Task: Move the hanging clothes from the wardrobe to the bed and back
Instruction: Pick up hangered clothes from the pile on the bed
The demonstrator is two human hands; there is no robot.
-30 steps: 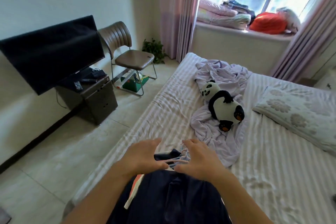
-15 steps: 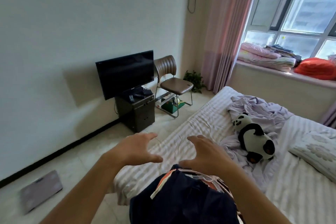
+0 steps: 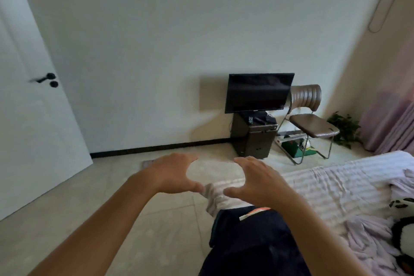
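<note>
Against the far wall I see a dark television (image 3: 257, 93) above a dark cabinet (image 3: 254, 138) carrying small black items I cannot identify. Just right of it stands a brown chair (image 3: 312, 126) on a metal frame, a green box (image 3: 296, 149) on the floor beneath. A potted plant (image 3: 345, 129) sits beside pink curtains (image 3: 391, 123). At left, a white door (image 3: 33, 119) with a black handle (image 3: 46, 78).
</note>
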